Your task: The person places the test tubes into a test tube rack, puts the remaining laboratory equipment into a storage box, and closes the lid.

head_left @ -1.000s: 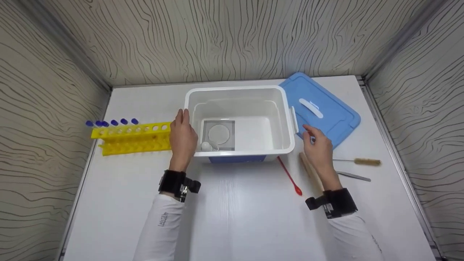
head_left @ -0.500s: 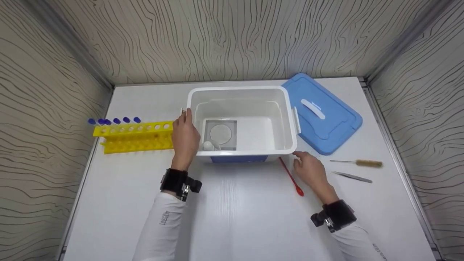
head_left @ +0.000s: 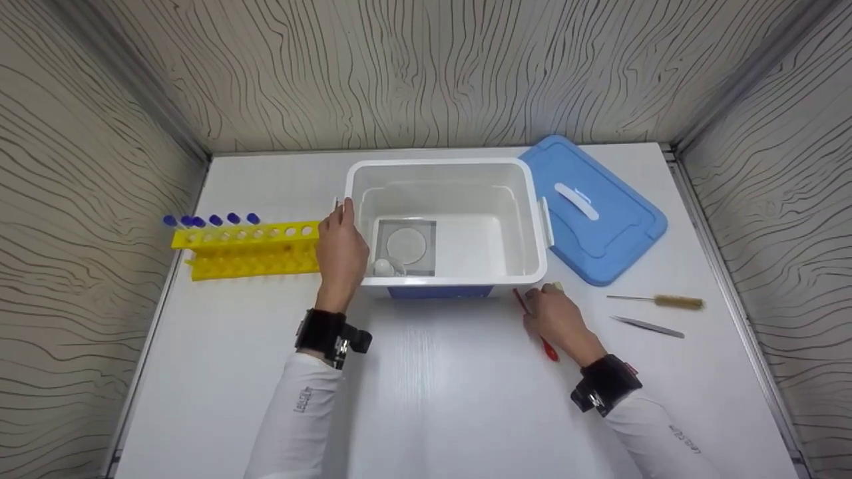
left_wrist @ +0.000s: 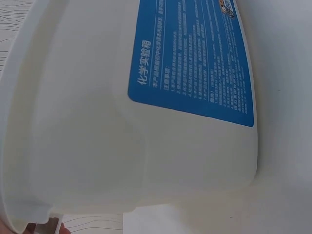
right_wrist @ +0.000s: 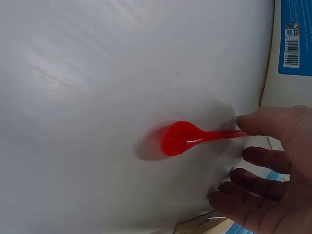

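Observation:
A white plastic storage box [head_left: 466, 282] with a blue label [left_wrist: 190, 63] stands open-topped in the middle of the table. At its left rim my left hand [head_left: 343, 259] grips the edge by the side handle; only bits of its fingers show in the left wrist view. My right hand [head_left: 558, 322] is over a red plastic spoon [right_wrist: 181, 138] in front of the box's right corner. Its thumb lies at the spoon's handle, with the fingers loosely bent and apart from it. Partly hidden under that hand is a wooden clamp [right_wrist: 200, 225].
A yellow test tube rack [head_left: 253, 268] with several blue-capped tubes is at left. Right of the box lies its blue lid [head_left: 599, 246]. A tube brush [head_left: 677, 302] and metal tweezers [head_left: 649, 326] lie at right. Inside the box is a grey square [head_left: 426, 233] of mesh.
My right hand has moved from beside the blue lid leftward and nearer to me, down to the red spoon. The left hand keeps its place on the box rim.

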Demonstrator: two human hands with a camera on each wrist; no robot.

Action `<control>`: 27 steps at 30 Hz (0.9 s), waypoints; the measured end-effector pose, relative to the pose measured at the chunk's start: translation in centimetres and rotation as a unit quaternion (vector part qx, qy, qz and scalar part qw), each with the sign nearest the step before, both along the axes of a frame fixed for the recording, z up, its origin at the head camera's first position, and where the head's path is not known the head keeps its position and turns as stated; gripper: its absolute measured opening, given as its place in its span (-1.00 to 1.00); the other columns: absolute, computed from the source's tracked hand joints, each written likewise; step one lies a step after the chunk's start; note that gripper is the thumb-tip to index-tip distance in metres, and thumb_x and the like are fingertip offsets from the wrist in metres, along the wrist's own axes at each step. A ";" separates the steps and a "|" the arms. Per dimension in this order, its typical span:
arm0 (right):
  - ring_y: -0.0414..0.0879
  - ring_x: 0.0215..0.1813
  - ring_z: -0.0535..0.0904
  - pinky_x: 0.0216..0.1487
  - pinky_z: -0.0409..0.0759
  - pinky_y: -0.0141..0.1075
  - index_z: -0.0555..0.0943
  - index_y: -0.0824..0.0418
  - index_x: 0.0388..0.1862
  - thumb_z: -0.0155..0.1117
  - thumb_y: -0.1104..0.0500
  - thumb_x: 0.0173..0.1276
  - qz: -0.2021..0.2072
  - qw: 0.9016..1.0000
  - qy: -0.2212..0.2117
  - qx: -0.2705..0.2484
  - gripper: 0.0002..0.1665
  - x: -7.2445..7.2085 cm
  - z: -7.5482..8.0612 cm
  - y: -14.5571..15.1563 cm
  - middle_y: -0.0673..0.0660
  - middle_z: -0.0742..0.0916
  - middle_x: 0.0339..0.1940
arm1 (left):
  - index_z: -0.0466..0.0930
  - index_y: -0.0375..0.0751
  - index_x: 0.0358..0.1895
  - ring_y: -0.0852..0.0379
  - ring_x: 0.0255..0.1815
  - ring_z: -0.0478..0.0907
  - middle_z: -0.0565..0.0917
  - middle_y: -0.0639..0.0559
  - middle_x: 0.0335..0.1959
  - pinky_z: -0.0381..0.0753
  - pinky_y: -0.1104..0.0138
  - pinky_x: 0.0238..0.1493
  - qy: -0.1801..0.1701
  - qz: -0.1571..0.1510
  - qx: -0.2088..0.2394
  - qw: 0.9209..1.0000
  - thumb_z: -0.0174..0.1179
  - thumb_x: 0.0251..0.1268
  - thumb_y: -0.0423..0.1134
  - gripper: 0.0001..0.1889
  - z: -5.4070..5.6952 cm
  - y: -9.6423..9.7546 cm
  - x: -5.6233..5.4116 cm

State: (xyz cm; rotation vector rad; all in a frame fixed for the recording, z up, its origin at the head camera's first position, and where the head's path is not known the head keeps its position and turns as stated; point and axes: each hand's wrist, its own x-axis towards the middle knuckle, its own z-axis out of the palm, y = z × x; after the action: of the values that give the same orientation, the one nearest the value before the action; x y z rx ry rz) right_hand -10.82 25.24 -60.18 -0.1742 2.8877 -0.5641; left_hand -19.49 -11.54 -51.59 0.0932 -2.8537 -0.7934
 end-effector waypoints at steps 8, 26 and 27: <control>0.13 -0.36 0.57 -0.32 0.60 -0.04 0.56 0.33 -0.34 0.20 0.44 0.21 -0.044 0.997 -0.069 0.013 -0.93 -1.9 0.5 -0.5 0.26 0.66 -0.42 | 0.34 -0.33 0.56 -0.44 0.39 0.52 0.53 -0.40 0.44 0.63 -0.17 0.34 -0.003 0.000 0.002 1.000 0.03 0.57 -0.44 -0.46 0.1 0.0 0.0; 0.08 -0.39 0.57 -0.43 0.49 -0.20 0.57 0.32 -0.43 0.13 0.35 0.33 -0.116 0.986 -0.085 -0.079 -0.86 -2.2 -0.6 0.2 0.22 0.65 -0.49 | 0.37 -0.32 0.54 -0.45 0.38 0.52 0.56 -0.40 0.40 0.64 -0.21 0.29 0.017 0.003 0.009 1.000 0.02 0.55 -0.46 -0.46 -0.1 -0.1 0.1; 0.14 -0.32 0.63 -0.36 0.59 -0.15 0.63 0.39 -0.36 0.13 0.35 0.31 -0.122 0.985 -0.086 -0.086 -0.85 -2.2 -0.5 0.5 0.30 0.71 -0.40 | 0.36 -0.32 0.55 -0.45 0.39 0.52 0.56 -0.40 0.41 0.64 -0.21 0.30 0.014 0.001 0.010 1.000 0.02 0.55 -0.46 -0.46 -0.1 -0.1 0.1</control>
State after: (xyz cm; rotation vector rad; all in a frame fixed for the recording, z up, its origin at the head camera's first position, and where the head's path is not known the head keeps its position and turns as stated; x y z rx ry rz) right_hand -13.04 25.70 -60.68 0.1986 2.7080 -0.8287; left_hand -19.42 -11.62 -51.68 0.0873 -2.8187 -0.8164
